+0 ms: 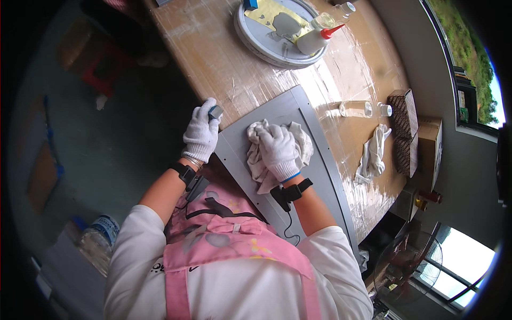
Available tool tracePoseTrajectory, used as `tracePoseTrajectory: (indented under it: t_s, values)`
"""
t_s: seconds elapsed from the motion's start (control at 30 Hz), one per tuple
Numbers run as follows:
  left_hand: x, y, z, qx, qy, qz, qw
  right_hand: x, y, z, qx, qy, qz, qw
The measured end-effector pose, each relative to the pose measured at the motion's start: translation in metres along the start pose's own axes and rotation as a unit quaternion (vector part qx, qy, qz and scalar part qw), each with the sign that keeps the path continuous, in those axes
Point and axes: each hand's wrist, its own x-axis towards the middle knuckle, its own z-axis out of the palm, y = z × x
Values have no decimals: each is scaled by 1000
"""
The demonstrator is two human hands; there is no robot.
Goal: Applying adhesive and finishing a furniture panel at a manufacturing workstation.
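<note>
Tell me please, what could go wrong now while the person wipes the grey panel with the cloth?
1. The grey panel overhangs the table edge toward the person; hard pressing by the right hand on the white cloth might tip or slide it.
2. The left hand grips only the panel's corner, so it may slip.
3. The clear bottle lying nearby could roll if bumped.

Under the gloved right hand [278, 149], the middle of the crumpled white cloth [304, 144] is hidden. The gloved left hand [201, 133] covers most of a small blue-grey block [215, 111]; its shape cannot be told.
</note>
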Motion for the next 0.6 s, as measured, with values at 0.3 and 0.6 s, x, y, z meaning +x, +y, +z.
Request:
tracePoseTrajectory:
  t_s: [0.3, 0.6]
  values:
    - [1, -2, 3, 30, 7, 23, 999, -25, -64, -2, 87, -64, -21, 994]
    - [2, -5, 3, 55, 1, 28, 998, -149, 120, -114, -124, -38, 220, 967]
